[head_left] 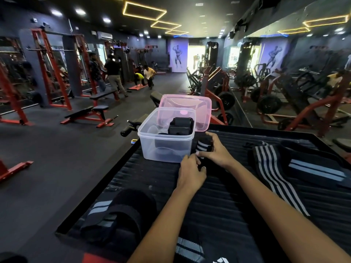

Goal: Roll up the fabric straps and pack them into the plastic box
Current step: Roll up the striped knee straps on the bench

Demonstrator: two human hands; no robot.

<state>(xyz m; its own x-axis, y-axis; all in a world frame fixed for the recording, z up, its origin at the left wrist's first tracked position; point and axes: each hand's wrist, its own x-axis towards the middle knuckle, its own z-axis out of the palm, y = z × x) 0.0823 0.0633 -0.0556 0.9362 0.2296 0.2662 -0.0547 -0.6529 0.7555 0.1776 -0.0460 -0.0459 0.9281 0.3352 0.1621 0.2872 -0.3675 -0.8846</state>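
A person's two bare forearms reach forward over a black ribbed worktop [218,205] in a dim gym. Both hands meet near the middle of the worktop, working on one black fabric strap with white stripes [204,147]. The right hand [214,151] curls its fingers and thumb around the rolled, striped end of this strap, which stands just beside the box. The left hand [190,170] sits just below it, fingers curled and pinching the dark loose part of the same strap; the two hands are touching or nearly so.

Immediately left of the hands stands a clear plastic box [165,149], open at the top. Inside it lie dark rolled straps [181,126], stacked toward the far right corner. A pink translucent lid [203,109] leans behind the box, against its far side.

More straps lie unrolled on the worktop. To the right, a long black strap with white stripes [273,171] runs diagonally, and a darker strap with a pale grey band [315,170] lies across beside it. At the near left, a black strap with grey bands [117,215] lies in a loose heap.

Beyond the worktop, red and black weight machines [57,73] and benches [89,115] fill the room, and several people [114,73] stand in the distance.
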